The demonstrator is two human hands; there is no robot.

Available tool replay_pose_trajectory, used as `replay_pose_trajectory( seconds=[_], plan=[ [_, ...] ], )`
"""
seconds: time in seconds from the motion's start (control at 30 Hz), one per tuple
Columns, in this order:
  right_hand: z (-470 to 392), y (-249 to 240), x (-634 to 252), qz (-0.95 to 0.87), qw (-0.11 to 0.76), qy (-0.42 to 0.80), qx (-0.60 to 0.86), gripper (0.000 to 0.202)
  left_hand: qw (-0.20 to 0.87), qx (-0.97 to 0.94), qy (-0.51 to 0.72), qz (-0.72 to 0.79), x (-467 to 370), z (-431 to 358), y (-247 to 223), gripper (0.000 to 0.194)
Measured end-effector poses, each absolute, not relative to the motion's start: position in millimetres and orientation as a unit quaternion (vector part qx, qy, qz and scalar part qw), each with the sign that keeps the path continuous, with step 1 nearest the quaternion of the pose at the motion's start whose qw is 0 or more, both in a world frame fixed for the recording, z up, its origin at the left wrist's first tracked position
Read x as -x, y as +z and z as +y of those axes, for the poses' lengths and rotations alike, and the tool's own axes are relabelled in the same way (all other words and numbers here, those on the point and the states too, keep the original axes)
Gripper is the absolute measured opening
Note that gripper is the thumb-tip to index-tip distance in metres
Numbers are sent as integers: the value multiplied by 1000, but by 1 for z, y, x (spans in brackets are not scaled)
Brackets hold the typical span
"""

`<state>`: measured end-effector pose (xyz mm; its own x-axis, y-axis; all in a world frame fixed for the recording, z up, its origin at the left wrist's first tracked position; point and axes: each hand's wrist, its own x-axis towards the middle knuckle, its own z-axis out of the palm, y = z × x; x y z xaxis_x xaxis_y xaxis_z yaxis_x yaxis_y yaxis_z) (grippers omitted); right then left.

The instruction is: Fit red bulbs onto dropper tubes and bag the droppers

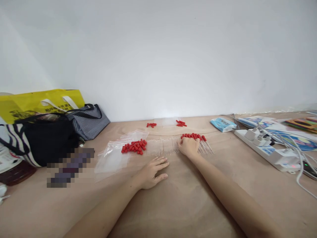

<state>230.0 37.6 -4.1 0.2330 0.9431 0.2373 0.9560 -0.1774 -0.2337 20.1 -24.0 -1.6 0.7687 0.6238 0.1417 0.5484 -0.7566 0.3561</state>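
Note:
My left hand (152, 173) lies on the table with its fingers stretched out and apart, holding nothing. Just beyond its fingertips runs a row of thin, pale sticks (162, 147) laid side by side. At the right end of that row my right hand (188, 147) is closed, fingertips pointing down; whatever is in its pinch is hidden. Red rounded heads (193, 136) line up behind the right hand, and pale sticks (206, 147) fan out beside it. A pile of small red drop-shaped pieces (135, 146) sits left of the row, partly over clear plastic bags (112, 165).
Small red groups lie near the wall, one left (151, 125) and one right (181, 123). A blue tissue pack (223, 124), a power strip (267, 152) with plugs and cables, and printed sheets are at right. Bags, including a striped one (88, 122), stand at left.

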Motion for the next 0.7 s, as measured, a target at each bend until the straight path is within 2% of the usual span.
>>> replay_pose_trajectory(
  seconds=[0.17,0.27,0.37,0.47,0.57,0.7],
  plan=[
    [48,0,-218,-606,138,21,783,31,142,-928,153,310,-21,-25,-1,38],
    [52,1,-218,-602,137,34,786,30,123,-911,212,331,-20,-22,-3,28],
    [53,1,-218,-602,137,44,786,29,59,-867,287,403,-15,-12,-3,18],
    [52,0,-219,-606,137,51,782,28,-14,-799,328,503,-4,1,1,17],
    [52,1,-220,-610,141,53,778,28,-56,-720,318,614,9,14,12,17],
    [49,6,-220,-615,152,50,772,30,-41,-637,247,729,23,36,27,26]
  ],
)
